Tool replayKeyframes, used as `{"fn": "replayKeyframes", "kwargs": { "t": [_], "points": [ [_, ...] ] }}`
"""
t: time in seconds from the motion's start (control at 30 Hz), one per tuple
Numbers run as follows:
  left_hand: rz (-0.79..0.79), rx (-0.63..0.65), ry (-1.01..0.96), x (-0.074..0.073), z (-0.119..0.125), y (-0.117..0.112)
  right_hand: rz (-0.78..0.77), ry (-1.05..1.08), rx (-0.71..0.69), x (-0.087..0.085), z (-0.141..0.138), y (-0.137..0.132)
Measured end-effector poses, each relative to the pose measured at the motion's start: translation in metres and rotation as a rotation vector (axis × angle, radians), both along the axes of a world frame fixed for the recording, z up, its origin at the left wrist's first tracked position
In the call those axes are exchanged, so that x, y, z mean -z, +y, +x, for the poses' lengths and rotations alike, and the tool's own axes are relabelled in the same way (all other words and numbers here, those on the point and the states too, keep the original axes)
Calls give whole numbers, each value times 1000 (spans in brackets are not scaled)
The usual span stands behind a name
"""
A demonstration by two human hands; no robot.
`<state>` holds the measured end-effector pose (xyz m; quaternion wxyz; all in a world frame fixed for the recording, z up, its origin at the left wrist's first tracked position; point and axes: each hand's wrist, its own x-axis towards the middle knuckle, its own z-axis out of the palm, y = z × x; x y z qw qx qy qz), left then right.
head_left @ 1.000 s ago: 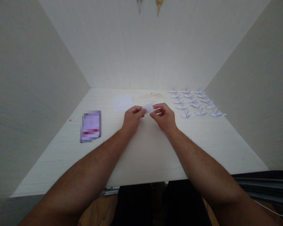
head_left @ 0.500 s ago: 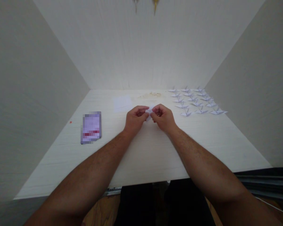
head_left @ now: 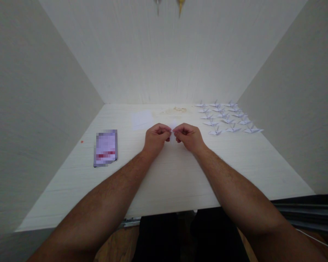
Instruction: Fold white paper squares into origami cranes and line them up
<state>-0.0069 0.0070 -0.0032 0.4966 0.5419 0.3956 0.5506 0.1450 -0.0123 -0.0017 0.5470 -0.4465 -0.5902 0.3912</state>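
My left hand and my right hand meet over the middle of the white table. Both pinch one small piece of white paper between thumbs and fingertips. Only a little of the paper shows above the fingers; the rest is hidden between the hands. The knuckles of both hands are curled in tight.
Several folded white paper cranes lie in rows at the back right. A flat white sheet lies behind my left hand. A purple packet sits at the left. White walls close in the table on three sides.
The hands have drawn together; the paper, spread between them a second ago, is now folded small and mostly hidden by the fingers.
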Motion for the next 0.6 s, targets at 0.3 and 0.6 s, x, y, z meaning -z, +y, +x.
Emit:
{"fn": "replayKeyframes", "kwargs": {
  "t": [0.3, 0.6],
  "points": [
    [-84, 14, -52, 2, -1, 1, -60, 79, -44, 0, 3, 2],
    [-54, 25, -70, 1, -2, 2, -67, 101, -17, -3, 1, 1]
  ]
}}
